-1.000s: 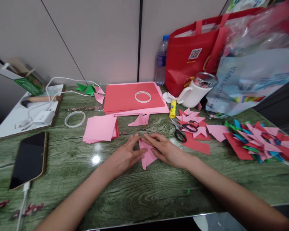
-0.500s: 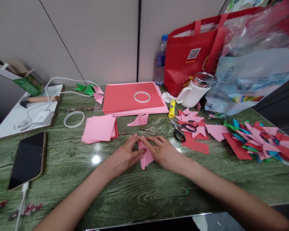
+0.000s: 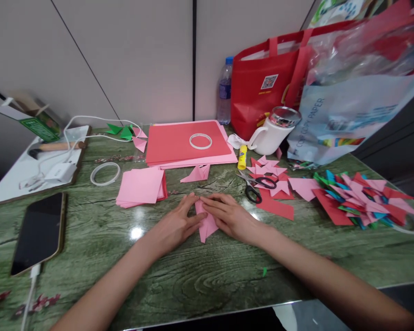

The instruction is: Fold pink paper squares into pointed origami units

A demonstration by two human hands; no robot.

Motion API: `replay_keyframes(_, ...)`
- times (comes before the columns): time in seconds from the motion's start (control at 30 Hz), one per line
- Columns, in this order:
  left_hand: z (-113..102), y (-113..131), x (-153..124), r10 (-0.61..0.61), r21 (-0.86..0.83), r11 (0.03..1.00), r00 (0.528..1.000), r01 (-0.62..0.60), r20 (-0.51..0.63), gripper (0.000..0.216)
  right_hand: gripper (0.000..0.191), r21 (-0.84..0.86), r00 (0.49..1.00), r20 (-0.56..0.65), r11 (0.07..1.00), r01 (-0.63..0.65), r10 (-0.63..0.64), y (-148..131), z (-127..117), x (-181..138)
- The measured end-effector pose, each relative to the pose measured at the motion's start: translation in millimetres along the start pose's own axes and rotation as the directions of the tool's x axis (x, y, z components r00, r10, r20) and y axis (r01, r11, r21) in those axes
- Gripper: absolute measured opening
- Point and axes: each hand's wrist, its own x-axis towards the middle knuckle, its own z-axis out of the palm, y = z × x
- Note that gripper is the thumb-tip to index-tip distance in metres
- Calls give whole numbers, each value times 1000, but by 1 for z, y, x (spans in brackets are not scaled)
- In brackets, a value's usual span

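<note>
Both hands are flat down on a small folded pink paper piece (image 3: 206, 224) in the middle of the green table (image 3: 200, 276), left hand (image 3: 174, 225) bracing one side while the right hand (image 3: 229, 218) presses with fingers together, looks like to keep the crease from springing open. The pink square stack (image 3: 140, 186) and scissors (image 3: 255, 186) sit just behind, within easy reach.
</note>
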Motion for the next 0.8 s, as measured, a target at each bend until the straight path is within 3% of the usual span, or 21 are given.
replay_keyframes(0.27,1,-1,-2,5,-4,1000,1000,-5,-15,31,37,-81,997,68,996,-26,32,-4,-8,4)
replay_keyframes(0.8,-14,5,5,29,90,995,995,-38,97,30,33,-179,990,143,984,22,4,-9,-13,10)
